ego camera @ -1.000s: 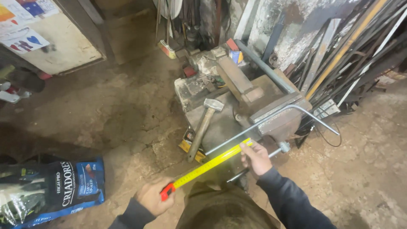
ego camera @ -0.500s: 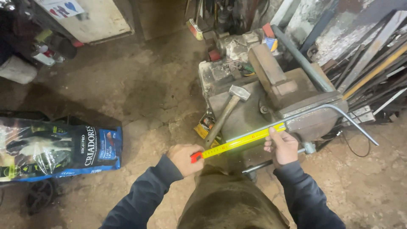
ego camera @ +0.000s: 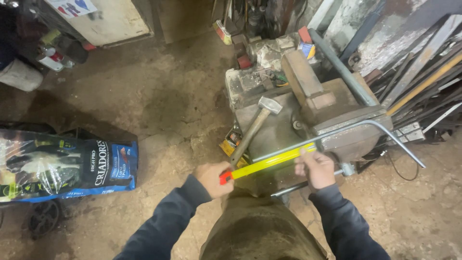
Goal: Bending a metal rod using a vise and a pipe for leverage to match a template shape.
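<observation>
Two hands stretched a yellow tape measure (ego camera: 269, 162) along the bent grey metal rod (ego camera: 337, 131) clamped in the vise: left hand (ego camera: 211, 179) clamped on its red case, right hand (ego camera: 314, 167) pinching the blade's far end.

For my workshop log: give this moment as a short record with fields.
Left hand: grips red tape measure case
Right hand: pins yellow tape blade beside bent metal rod
Rod: clamped in bench vise
Hammer: lying on the bench
Floor, left: printed feed bag
</observation>
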